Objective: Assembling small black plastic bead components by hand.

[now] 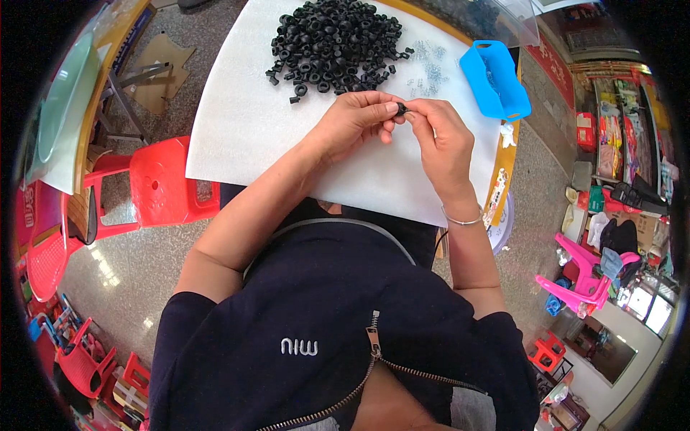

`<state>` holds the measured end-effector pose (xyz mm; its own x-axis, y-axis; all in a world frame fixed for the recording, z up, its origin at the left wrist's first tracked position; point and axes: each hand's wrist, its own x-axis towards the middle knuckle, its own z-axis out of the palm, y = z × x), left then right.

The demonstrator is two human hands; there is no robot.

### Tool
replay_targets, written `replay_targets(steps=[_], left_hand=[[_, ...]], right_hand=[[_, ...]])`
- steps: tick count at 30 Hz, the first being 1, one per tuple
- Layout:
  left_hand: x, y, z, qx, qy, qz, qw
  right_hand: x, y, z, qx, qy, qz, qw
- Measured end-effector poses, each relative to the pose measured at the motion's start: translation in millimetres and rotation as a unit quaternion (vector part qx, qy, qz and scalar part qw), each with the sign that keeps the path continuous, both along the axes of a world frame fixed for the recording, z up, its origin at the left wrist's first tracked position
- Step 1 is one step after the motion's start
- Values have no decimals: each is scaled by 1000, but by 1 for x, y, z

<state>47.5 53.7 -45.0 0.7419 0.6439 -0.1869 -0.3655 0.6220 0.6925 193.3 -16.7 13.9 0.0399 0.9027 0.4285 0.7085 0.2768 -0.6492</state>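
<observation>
Both hands meet above the white tabletop (244, 122), just in front of a pile of small black ring-shaped parts (334, 43). Between thumb and fingers of my left hand (356, 118) is one small black part (401, 109). From the other side my right hand (442, 133) pinches at that same part, its thumb and forefinger closed against it. Whether the right fingers also hold something tiny is too small to tell. Many small dark metallic bits (431, 72) lie scattered on the table to the right of the pile.
A blue plastic basket (496, 82) stands at the table's right edge, a crumpled white scrap (508, 134) below it. To the left are a red plastic stool (162, 183) and a second table (90, 108). A pink plastic chair (586, 276) and crowded shelves are on the right.
</observation>
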Motion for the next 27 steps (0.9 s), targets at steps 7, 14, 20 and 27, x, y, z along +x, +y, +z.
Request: replay_targets(steps=[7, 14, 20, 27], left_hand=[[1, -1, -3, 15, 5, 12, 1000], [5, -6, 2, 145, 115, 17, 983], [5, -4, 0, 90, 68, 15, 994], [2, -3, 4, 158, 89, -21, 983]], right_hand=[[6, 2, -7, 66, -118, 43, 990], [9, 0, -6, 71, -204, 75, 973], [7, 4, -16, 51, -88, 48, 994], [0, -4, -19, 14, -18, 26, 999]])
